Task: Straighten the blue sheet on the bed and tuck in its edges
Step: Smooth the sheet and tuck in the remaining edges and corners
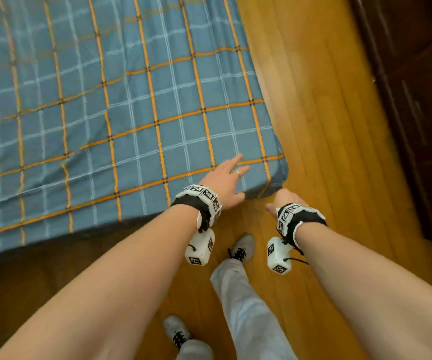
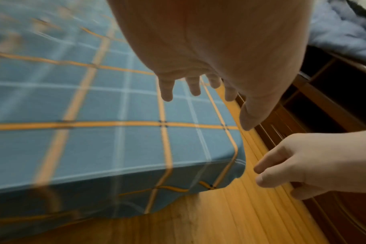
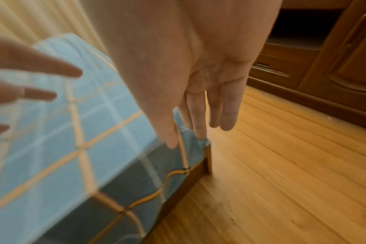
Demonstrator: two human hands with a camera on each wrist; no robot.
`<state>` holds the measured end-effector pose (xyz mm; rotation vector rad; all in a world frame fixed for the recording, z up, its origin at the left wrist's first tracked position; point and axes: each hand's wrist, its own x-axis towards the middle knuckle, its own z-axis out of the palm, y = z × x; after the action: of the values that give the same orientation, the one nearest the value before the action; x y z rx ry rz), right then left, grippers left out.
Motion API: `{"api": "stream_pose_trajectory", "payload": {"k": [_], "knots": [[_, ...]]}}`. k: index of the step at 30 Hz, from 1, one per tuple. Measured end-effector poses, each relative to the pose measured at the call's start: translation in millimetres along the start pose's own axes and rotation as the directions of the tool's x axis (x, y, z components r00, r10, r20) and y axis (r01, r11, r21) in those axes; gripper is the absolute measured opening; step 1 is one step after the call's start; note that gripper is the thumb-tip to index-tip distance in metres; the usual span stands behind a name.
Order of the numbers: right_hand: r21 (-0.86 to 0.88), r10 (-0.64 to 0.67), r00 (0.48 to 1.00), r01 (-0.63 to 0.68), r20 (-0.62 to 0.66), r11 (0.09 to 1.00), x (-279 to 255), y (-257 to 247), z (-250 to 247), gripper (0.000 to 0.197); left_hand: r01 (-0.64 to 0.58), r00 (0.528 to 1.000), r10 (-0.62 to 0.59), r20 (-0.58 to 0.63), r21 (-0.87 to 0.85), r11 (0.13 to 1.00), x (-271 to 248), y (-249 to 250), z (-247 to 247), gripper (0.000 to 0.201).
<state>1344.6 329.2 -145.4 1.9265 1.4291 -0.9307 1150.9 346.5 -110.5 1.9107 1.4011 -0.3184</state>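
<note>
Nearest, the person's grey shoes (image 1: 241,249) stand on bare wooden floor (image 1: 321,141), which runs open along the bed's right side. The left hand (image 1: 229,178) hovers with its grip apart, fingers straight, over the near right corner of the blue sheet (image 1: 121,105). The right hand (image 1: 286,198), fingers straight and apart, hangs just beside that corner's drape. Beyond stands a dark wooden cabinet (image 1: 417,100). Only the right wrist view shows the bed frame's wooden leg (image 3: 208,158) below the sheet's hem.
</note>
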Motion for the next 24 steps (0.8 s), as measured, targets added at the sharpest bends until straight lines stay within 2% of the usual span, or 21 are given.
{"api": "stream_pose_trajectory", "payload": {"k": [3, 7, 11, 14, 16, 19, 24], "knots": [[0.027, -0.107, 0.994, 0.108, -0.032, 0.994, -69.6, -47.9, -19.8, 0.022, 0.172, 0.985, -0.172, 0.001, -0.032, 0.985, -95.6, -28.9, -32.4, 0.070], [0.078, -0.241, 0.966, 0.248, -0.091, 0.966, -173.8, -117.2, -31.3, 0.041, 0.363, 0.928, -0.367, -0.057, -0.070, 0.929, -232.1, -71.8, -59.3, 0.065], [0.057, -0.386, 0.915, 0.394, -0.116, 0.917, -279.3, -187.9, -14.1, 0.052, 0.458, 0.874, -0.469, -0.124, -0.106, 0.882, -372.1, -105.2, -73.1, 0.060], [-0.024, -0.483, 0.871, 0.483, -0.095, 0.875, -342.0, -237.8, 7.3, 0.055, 0.517, 0.830, -0.533, -0.161, -0.135, 0.845, -451.7, -133.5, -74.9, 0.058], [-0.047, -0.527, 0.845, 0.525, -0.090, 0.850, -362.8, -266.5, 18.9, 0.054, 0.553, 0.797, -0.573, -0.191, -0.150, 0.820, -480.4, -155.2, -72.9, 0.057], [-0.095, -0.552, 0.829, 0.544, -0.089, 0.833, -355.6, -293.3, 33.1, 0.053, 0.581, 0.769, -0.597, -0.228, -0.139, 0.802, -486.0, -183.8, -63.0, 0.054], [-0.196, -0.538, 0.840, 0.517, -0.071, 0.833, -283.7, -316.5, 40.2, 0.052, 0.576, 0.779, -0.586, -0.225, -0.113, 0.810, -420.0, -220.4, -42.3, 0.051]]}}
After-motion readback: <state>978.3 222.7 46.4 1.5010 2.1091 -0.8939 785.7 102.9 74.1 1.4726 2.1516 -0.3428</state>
